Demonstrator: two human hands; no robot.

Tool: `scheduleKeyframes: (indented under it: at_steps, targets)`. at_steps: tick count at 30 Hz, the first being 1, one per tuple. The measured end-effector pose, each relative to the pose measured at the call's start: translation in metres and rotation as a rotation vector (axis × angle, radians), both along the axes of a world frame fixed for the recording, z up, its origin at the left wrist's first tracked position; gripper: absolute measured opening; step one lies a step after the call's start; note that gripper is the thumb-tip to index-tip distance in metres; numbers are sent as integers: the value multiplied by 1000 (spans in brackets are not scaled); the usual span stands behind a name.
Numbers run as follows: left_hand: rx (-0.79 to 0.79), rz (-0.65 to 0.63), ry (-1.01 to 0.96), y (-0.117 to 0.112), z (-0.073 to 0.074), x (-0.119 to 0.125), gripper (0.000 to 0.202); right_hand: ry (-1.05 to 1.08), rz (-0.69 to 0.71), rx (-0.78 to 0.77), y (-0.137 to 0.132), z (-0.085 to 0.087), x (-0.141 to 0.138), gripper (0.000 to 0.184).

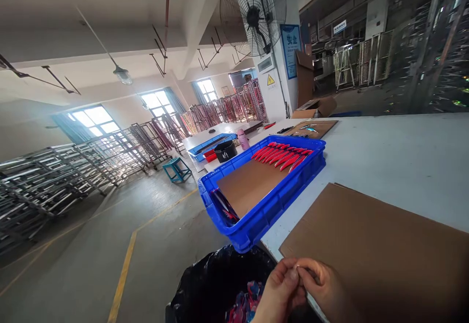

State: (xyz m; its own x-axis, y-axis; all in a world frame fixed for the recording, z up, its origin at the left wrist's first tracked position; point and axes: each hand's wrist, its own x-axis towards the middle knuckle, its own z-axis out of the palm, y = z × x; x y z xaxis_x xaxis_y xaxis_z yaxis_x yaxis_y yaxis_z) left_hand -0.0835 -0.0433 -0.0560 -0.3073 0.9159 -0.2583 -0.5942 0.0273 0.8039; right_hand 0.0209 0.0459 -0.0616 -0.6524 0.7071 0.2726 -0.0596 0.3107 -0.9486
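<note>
head view: both hands pinch something tiny at the cardboard sheet's near edge.

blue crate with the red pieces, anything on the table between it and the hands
Nothing visible stands between. The hands meet at the table edge over a flat cardboard sheet; the blue crate sits just beyond it, across bare tabletop.

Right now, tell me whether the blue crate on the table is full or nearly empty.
Nearly empty: the blue crate holds one row of red pieces at its far end, and bare cardboard liner elsewhere.
</note>
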Motion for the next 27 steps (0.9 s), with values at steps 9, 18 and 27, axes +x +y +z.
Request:
scheduleKeyframes:
  at_steps: [9,18,27]
  targets:
    - [102,-40,944,-6,18,-7,40,-40,-309,275,23,-10,6,34]
    - [-18,-107,1191,-6,23,-5,40,-65,-316,796,7,8,5,37]
    - [-138,-140,1212,-9,40,-3,41,-119,-259,721,6,9,4,38]
